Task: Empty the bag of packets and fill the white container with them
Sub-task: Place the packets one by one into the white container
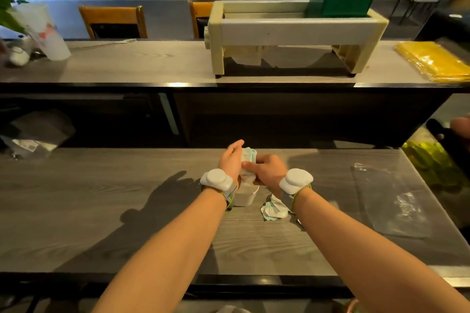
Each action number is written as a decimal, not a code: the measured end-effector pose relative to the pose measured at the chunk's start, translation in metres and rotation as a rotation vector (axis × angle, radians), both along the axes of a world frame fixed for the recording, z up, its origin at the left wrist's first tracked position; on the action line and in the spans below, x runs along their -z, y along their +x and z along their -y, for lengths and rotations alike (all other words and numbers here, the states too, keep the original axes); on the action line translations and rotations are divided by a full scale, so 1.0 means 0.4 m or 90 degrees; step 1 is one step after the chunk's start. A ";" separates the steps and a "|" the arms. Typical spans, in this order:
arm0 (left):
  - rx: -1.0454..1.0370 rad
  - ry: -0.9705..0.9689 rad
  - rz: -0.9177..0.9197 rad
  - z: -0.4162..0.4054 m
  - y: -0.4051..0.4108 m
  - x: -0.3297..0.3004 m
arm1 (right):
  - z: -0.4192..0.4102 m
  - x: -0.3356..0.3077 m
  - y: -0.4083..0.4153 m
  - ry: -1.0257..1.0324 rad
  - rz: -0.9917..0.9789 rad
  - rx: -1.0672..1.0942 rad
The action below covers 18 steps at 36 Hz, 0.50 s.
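Over the white container (244,195) on the grey counter (101,198), the left hand (230,160) and right hand (267,169) together clamp a bundle of packets (248,160). More packets lie beside it. They look light, thin and slippery; squeezing the stack's flat sides seems safest.

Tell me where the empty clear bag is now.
In the head view, the clear bag lies flat on the table, right of the right hand and white container.
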State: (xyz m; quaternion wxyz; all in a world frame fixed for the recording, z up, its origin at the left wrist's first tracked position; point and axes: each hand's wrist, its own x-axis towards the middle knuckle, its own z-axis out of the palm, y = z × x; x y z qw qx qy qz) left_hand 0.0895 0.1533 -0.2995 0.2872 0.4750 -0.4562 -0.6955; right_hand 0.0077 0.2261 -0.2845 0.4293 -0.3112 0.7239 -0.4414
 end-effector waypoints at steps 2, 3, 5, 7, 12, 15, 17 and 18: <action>0.033 -0.019 0.024 0.020 0.001 0.005 | 0.019 0.002 0.004 0.020 0.012 0.004; 0.044 -0.024 0.041 0.029 0.005 0.006 | 0.026 0.001 0.001 0.031 0.012 0.004; 0.037 -0.044 0.085 0.068 0.018 0.015 | 0.038 -0.007 -0.012 0.068 0.000 0.000; 0.039 -0.083 0.179 0.113 0.048 0.033 | 0.053 -0.008 -0.018 0.119 -0.039 -0.003; 0.110 -0.069 0.332 0.155 0.111 0.079 | 0.108 -0.003 0.026 0.232 -0.112 -0.098; 0.169 -0.072 0.327 0.150 0.119 0.104 | 0.142 0.020 0.044 0.263 -0.168 -0.135; 0.185 -0.065 0.297 0.141 0.128 0.118 | 0.163 0.038 0.051 0.292 -0.227 -0.156; 0.191 -0.065 0.283 0.144 0.133 0.133 | 0.173 0.044 0.057 0.308 -0.239 -0.165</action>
